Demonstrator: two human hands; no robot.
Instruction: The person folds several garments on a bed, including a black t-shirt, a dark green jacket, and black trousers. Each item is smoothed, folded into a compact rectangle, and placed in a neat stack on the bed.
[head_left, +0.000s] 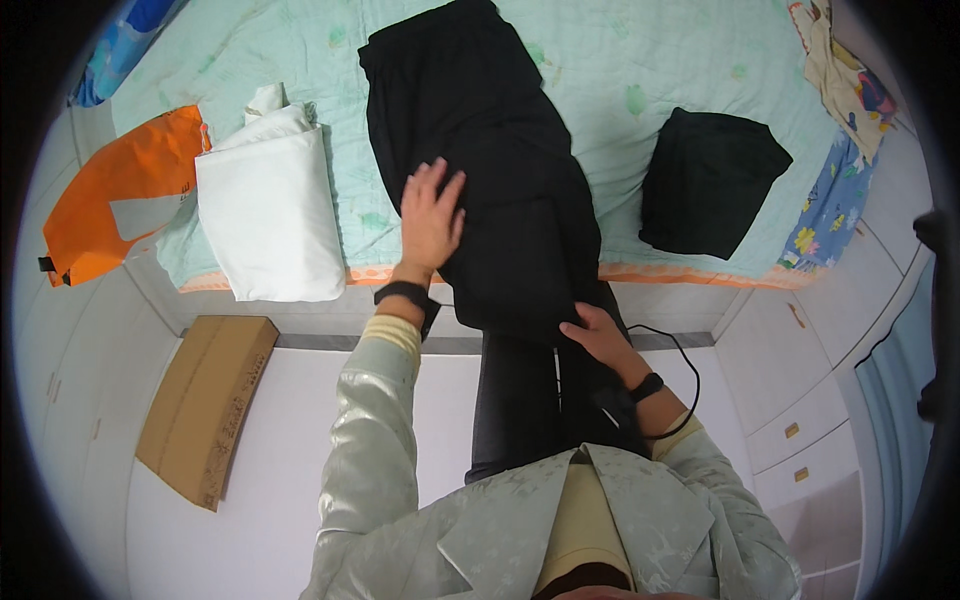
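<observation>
A pair of black trousers, folded lengthwise, stretches across the bed before me, its lower end hanging over the edge near my knees. My left hand rests flat on the left side of the cloth, fingers spread. At the lower right corner, my right hand pinches the trousers' edge, thumb on top and the fingers partly hidden. A folded black garment lies on the bed to the right. On the left is a folded white cloth item, overhanging the bed edge slightly.
An orange drawstring bag lies at the bed's left edge. Beneath it, a cardboard box stands on the white floor. A pale green quilt covers the bed. Drawers are at right, and a black cable loops beside my right wrist.
</observation>
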